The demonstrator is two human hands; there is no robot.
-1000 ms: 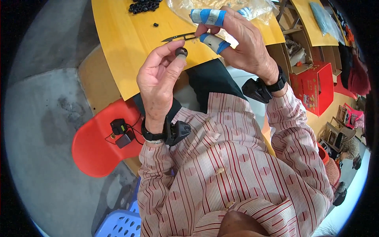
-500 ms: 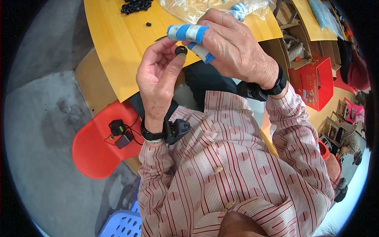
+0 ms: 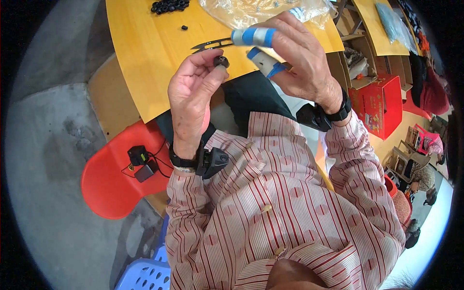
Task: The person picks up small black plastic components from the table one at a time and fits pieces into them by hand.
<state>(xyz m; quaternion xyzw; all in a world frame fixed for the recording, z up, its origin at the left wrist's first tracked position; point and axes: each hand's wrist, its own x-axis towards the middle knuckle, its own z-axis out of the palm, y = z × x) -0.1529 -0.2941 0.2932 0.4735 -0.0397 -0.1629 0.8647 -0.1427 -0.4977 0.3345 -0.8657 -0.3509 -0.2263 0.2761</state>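
Between the thumb and index finger of my left hand point(image 3: 191, 96) is a small round black part point(image 3: 221, 61), its hollow face turned up. My right hand point(image 3: 307, 60) hovers to the right of it, touching nothing that I can see. Blue-and-white striped wraps point(image 3: 253, 36) cover its index finger and thumb, and those two are spread apart. Black thread snips point(image 3: 212, 45) lie on the yellow table point(image 3: 145, 63) just beyond my left fingertips, partly hidden by my right index finger.
At the table's far side sit a pile of small black parts point(image 3: 169, 6), one loose black piece point(image 3: 184, 28) and a clear plastic bag point(image 3: 227, 12). A red stool point(image 3: 104, 186) with a black device point(image 3: 138, 155) stands left; a red box point(image 3: 379, 106) stands right.
My right hand has drawn back to the right from the black part, and its thumb and index finger have parted. The held part now shows its hollow face. More of the snips is visible.
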